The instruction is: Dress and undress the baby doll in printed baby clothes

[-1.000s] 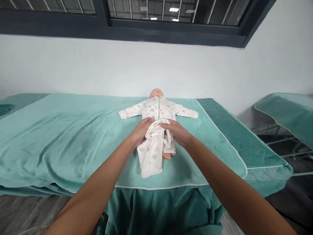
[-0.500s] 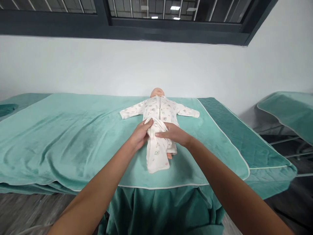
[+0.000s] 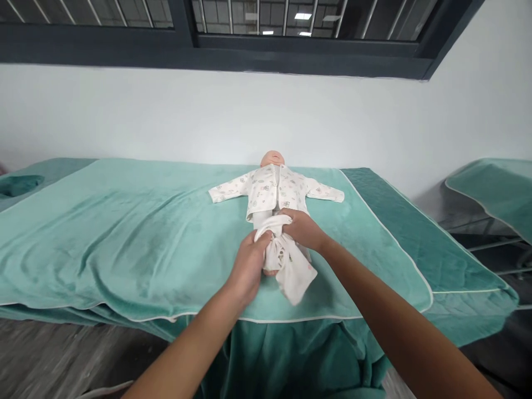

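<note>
A baby doll (image 3: 272, 158) lies on its back, its arms spread in a white printed jacket (image 3: 261, 191). Over its legs, my two hands grip bunched white printed cloth that looks like baby trousers (image 3: 296, 271). My left hand (image 3: 249, 260) is closed on the left edge of the bunch, thumb on top. Higher up and to the right, my right hand (image 3: 302, 228) pinches the gathered upper part. One loose end of the cloth hangs toward the lower right. A foot of the doll (image 3: 270, 272) peeks out beneath; most of its legs are hidden.
Under the doll, a light green blanket (image 3: 137, 238) with pale piping covers a bed. A darker green quilted cover (image 3: 415, 244) shows at the right. Behind stands a white wall (image 3: 208, 116) below a dark-framed window (image 3: 299, 52). Another green-covered surface (image 3: 499, 183) is at the far right.
Both hands have shifted, the left one lower and nearer me. The trousers have come down off the jacket's hem, and their hanging end has swung right. The view has shifted slightly.
</note>
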`<state>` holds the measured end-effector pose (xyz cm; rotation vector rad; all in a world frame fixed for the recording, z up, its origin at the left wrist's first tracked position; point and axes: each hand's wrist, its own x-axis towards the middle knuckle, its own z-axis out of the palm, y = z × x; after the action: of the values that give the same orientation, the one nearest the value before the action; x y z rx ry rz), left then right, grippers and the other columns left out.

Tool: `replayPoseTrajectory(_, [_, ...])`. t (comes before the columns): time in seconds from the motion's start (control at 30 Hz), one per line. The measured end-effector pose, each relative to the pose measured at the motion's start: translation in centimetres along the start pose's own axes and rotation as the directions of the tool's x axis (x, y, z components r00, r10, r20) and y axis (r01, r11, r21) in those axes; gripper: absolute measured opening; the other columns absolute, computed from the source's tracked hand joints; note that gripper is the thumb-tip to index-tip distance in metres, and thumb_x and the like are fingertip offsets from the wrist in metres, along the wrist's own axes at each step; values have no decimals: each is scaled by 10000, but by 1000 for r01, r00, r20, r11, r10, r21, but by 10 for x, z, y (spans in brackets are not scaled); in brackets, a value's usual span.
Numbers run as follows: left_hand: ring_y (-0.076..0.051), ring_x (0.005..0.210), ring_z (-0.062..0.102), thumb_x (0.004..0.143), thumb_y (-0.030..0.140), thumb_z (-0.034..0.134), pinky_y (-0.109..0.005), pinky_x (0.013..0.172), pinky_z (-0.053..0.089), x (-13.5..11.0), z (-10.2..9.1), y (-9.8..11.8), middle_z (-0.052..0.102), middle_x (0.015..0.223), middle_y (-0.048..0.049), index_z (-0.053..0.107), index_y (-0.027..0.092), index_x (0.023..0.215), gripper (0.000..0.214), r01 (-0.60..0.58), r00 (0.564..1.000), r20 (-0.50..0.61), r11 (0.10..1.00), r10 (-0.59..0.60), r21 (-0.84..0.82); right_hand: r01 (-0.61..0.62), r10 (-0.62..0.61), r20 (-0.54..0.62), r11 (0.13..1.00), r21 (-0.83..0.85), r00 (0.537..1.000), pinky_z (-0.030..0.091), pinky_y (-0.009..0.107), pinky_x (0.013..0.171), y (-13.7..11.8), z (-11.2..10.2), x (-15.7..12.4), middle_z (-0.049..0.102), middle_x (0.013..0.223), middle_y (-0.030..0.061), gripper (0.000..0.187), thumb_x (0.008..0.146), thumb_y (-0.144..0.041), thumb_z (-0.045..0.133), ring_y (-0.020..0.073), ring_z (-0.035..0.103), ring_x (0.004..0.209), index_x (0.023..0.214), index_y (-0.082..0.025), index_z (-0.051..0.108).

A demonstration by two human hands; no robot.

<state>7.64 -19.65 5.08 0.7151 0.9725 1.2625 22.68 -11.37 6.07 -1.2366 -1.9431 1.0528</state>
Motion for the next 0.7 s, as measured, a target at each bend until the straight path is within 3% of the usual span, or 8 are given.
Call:
replayPoseTrajectory(0.17, [-229, 944, 651, 775, 395, 722, -323, 812, 488, -39, 12, -10, 702, 998, -93, 660, 146, 1087, 404, 19, 997, -70, 981, -33, -194, -8, 17, 95, 996, -94, 995, 299, 227, 529, -1, -4, 0, 528, 606, -52, 122, 623, -168, 536, 105, 404, 566, 719, -187, 609])
replayPoseTrajectory(0.3, [-220, 993, 636, 822, 382, 685, -335, 882, 469, -59, 21, -23, 686, 1080, -101, 639, 154, 1161, 411, 6, 990, -131, 951, -48, -308, 58, -26, 146, 975, -215, 989, 351, 231, 600, -4, -4, 1, 636, 751, -16, 163, 631, -171, 549, 126, 504, 666, 772, -178, 631])
replayPoseTrajectory(0.47, [-188, 963, 623, 858, 379, 650, -299, 851, 458, -70, 28, -54, 668, 1103, -80, 625, 198, 1186, 376, -17, 984, -172, 930, -50, -367, 145, -31, 286, 910, -388, 958, 375, 239, 653, -9, -6, 2, 697, 890, 12, 181, 640, -161, 603, 156, 580, 768, 812, -189, 652])
replayPoseTrajectory(0.57, [-159, 878, 602, 845, 392, 665, -268, 784, 447, -70, 19, -71, 665, 1030, -59, 631, 196, 1135, 352, -30, 975, -219, 954, -38, -297, 173, 12, 351, 853, -492, 936, 363, 239, 640, -14, -5, 3, 705, 931, 16, 157, 667, -182, 629, 164, 588, 798, 818, -199, 664])
replayPoseTrajectory(0.7, [-133, 789, 548, 814, 390, 689, -240, 727, 418, -60, -14, -79, 632, 871, -14, 640, 171, 967, 273, -75, 964, -263, 992, 45, -104, 191, 72, 383, 774, -604, 921, 329, 242, 616, -20, 1, 3, 706, 921, 12, 155, 665, -222, 682, 175, 588, 813, 819, -214, 665])
